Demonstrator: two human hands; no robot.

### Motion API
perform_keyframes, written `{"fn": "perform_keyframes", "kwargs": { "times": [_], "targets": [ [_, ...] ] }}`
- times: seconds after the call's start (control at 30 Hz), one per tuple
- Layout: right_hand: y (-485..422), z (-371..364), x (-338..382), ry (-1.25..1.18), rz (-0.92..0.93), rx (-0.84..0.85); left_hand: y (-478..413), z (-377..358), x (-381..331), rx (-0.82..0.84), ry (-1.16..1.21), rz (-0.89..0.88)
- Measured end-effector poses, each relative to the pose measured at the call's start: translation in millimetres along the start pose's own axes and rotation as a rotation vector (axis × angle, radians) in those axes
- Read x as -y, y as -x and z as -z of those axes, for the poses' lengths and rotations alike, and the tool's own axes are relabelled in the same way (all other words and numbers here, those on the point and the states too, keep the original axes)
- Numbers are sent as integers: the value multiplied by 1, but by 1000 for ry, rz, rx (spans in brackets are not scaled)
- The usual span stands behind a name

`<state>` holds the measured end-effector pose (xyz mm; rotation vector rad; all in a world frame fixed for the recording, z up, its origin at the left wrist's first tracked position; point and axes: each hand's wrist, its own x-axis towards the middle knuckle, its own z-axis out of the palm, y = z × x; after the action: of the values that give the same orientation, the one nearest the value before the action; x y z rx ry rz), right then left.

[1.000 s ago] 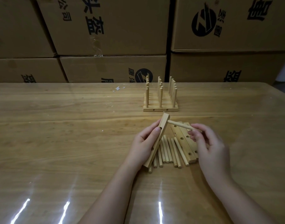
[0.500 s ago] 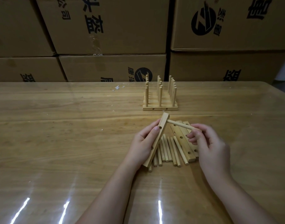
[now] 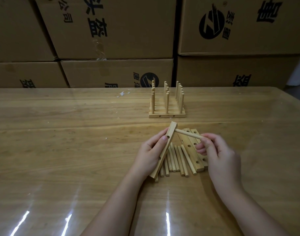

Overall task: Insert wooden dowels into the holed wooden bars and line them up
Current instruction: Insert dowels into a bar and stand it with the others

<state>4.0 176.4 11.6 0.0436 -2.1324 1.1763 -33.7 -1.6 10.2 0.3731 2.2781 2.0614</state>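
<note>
Cardboard boxes [image 3: 111, 28] are looming behind the table [image 3: 60, 150] while, at center frame, my left hand [image 3: 150, 155] is gripping the tilted bar [image 3: 164, 150] and my right hand [image 3: 220, 155] is pinching the dowel [image 3: 188, 134], feeding it squarely into the top hole

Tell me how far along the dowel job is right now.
Done: several bars with upright dowels stand lined up in a finished row farther back on the table. In hand: the left hand holds a tilted bar while the right hand has a dowel in its top hole. Left: that bar's other holes, two empty bars and the loose dowels.
</note>
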Motion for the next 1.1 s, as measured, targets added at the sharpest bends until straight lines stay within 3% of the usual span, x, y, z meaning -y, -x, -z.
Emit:
{"fn": "perform_keyframes", "kwargs": {
  "times": [0.5, 0.9, 1.1],
  "targets": [
    [-4, 2, -4, 257, 129, 106, 1, 0, -1, -4, 6, 20],
    [-4, 3, -11, 167, 71, 190, 2, 2, -4, 15, -20, 6],
    [-5, 2, -10, 12, -70, 226, 2, 2, -3, 13, -6, 0]
  ]
}}
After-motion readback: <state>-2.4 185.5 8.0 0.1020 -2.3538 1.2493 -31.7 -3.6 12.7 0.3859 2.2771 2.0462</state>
